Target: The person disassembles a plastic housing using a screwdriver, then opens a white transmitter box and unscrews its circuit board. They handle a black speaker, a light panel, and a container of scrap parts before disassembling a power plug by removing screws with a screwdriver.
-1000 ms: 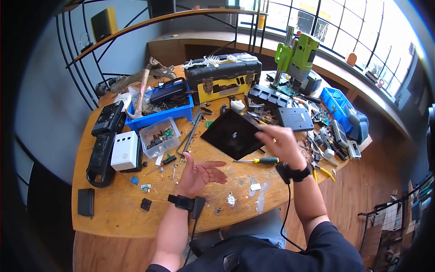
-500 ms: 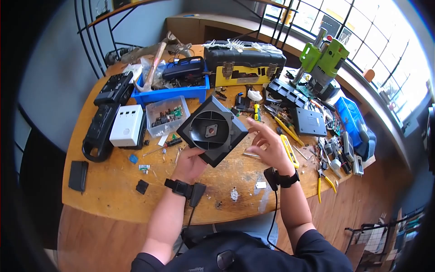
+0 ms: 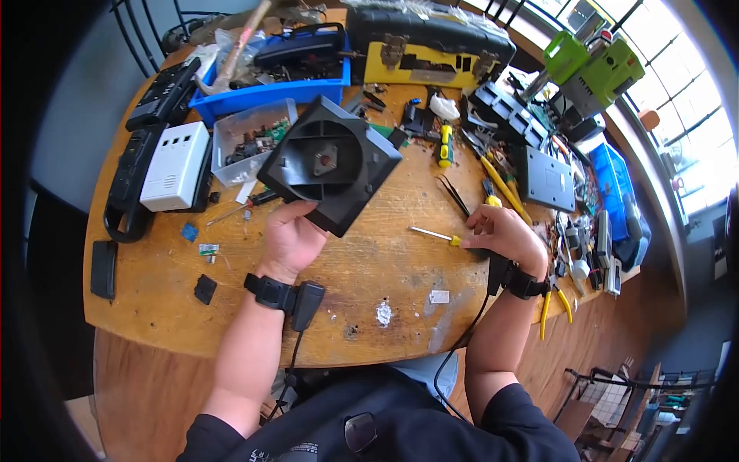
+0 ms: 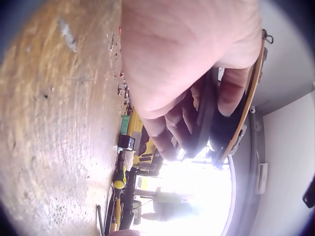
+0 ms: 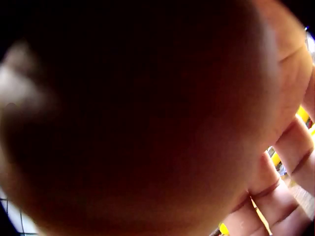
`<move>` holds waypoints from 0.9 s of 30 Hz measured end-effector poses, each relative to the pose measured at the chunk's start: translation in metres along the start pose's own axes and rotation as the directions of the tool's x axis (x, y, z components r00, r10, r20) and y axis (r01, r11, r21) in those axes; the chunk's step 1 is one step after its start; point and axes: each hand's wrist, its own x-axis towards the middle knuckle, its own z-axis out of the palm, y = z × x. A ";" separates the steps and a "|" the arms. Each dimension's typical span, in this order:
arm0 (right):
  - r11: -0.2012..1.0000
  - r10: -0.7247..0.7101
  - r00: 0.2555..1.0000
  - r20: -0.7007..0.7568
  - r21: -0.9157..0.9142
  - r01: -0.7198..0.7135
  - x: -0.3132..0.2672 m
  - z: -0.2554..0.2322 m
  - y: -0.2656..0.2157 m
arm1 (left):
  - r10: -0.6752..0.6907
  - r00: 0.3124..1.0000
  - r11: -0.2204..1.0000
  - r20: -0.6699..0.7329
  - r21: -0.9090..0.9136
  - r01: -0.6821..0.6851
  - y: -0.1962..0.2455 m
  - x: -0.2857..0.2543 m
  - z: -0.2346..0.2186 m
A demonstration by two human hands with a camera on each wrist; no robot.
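My left hand (image 3: 291,245) holds a square black plastic housing (image 3: 362,173) by its near edge, thumb on the upper face and fingers beneath. A round recess with ribs and a small central plate faces up in the head view. In the left wrist view the housing (image 4: 204,115) shows edge-on between thumb and fingers. At the right, my right hand (image 3: 509,237) grips a screwdriver (image 3: 435,234) low over the table, its metal shaft pointing left and most of the yellow handle hidden by the fingers. The palm fills most of the right wrist view.
Black tweezers (image 3: 454,194) and a yellow-handled screwdriver (image 3: 445,146) lie beyond the right hand. Further back stand a blue bin (image 3: 269,96), a clear parts box (image 3: 231,171), a black-and-yellow toolbox (image 3: 431,65) and a green drill press (image 3: 604,73). Yellow-handled pliers (image 3: 556,308) overhang the right edge.
The housing passed from the right hand to the left and turned from its flat black side to its recessed side. The right hand moved down to the screwdriver and took hold of it.
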 end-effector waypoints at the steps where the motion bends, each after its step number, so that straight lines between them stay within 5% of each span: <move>1: 0.997 0.010 0.999 0.032 -0.075 -0.007 0.000 0.000 -0.005 | -0.014 1.000 1.000 -0.011 -0.002 0.014 -0.001 0.000 0.004; 3: 0.994 0.056 0.996 0.064 -0.100 -0.049 0.001 0.002 -0.007 | 0.025 0.995 0.999 0.096 0.019 -0.027 0.000 -0.001 0.011; 11: 0.977 -0.035 0.997 0.075 -0.205 0.050 0.009 0.011 0.000 | 0.101 0.995 0.987 0.013 0.121 -0.102 -0.002 0.001 0.008; 14: 0.960 -0.178 0.984 -0.018 -0.221 0.170 0.013 0.011 -0.005 | 0.091 0.995 0.988 0.025 0.125 -0.094 -0.002 0.001 0.007; 17: 0.997 -0.053 0.984 -0.170 -0.066 0.042 0.015 0.012 -0.013 | 0.092 0.996 0.986 -0.014 0.139 -0.089 -0.001 0.002 0.000; 19: 0.815 -0.093 0.888 -0.450 0.478 0.328 0.026 0.020 -0.007 | 0.084 0.996 0.985 -0.003 0.154 -0.082 -0.002 0.001 0.001; 20: 0.737 -0.101 0.856 -0.507 0.539 0.407 0.028 0.020 -0.009 | 0.076 0.997 0.982 0.008 0.171 -0.076 -0.001 0.001 0.002; 21: 0.736 -0.103 0.854 -0.510 0.538 0.410 0.029 0.022 -0.012 | 0.077 0.997 0.982 0.011 0.172 -0.077 -0.001 0.001 0.005; 23: 0.478 -0.003 0.806 -0.591 0.708 0.521 0.032 0.027 -0.021 | 0.032 0.997 0.984 0.064 0.173 -0.043 -0.002 -0.001 0.014; 24: 0.443 0.009 0.823 -0.568 0.740 0.506 0.032 0.030 -0.023 | 0.036 0.997 0.983 0.064 0.178 -0.047 -0.003 -0.002 0.017; 27: 0.499 -0.040 0.910 -0.412 0.781 0.376 0.031 0.033 -0.025 | -0.003 0.991 0.977 0.134 0.212 -0.026 -0.003 -0.003 0.022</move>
